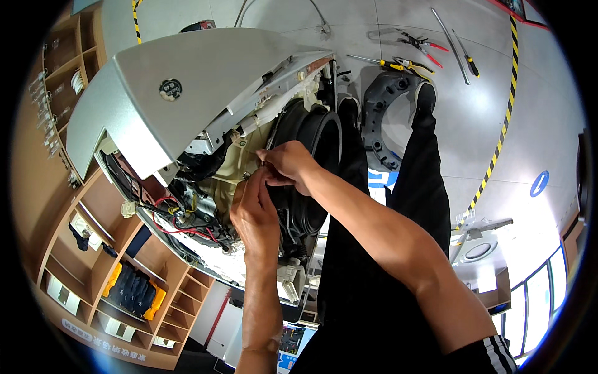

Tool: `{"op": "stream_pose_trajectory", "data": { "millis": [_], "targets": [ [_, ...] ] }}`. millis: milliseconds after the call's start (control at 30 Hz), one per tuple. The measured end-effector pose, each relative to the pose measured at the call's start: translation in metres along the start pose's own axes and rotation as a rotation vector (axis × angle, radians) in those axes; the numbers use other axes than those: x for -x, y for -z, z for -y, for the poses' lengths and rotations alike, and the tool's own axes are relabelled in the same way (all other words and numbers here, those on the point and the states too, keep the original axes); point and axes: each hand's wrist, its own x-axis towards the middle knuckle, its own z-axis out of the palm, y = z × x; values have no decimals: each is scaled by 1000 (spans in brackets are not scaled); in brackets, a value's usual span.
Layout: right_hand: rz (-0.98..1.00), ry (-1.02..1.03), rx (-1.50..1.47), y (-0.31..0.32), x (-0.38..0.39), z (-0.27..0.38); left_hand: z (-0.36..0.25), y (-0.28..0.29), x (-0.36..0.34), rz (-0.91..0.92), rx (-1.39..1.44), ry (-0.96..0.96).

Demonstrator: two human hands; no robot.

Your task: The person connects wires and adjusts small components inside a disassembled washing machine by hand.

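Two hands, our left hand point(254, 210) and right hand point(289, 164), meet, fingers pinched close; we cannot tell on what. They are at the opened appliance point(249, 124), just beside its ribbed black rubber gasket point(303, 129) and right of its smooth grey panel point(208, 78). Between our shoes point(426, 98), a dark C-shaped block point(375, 112) lies on glossy floor point(470, 124).
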Motion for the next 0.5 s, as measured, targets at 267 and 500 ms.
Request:
{"op": "stream_pose_trajectory", "data": {
  "millis": [267,500],
  "targets": [
    [-34,-15,97,5,-5,2,5,1,5,144,-71,34],
    [10,-73,-144,2,-1,-1,4,4,19,122,-64,-106]
  ]
}}
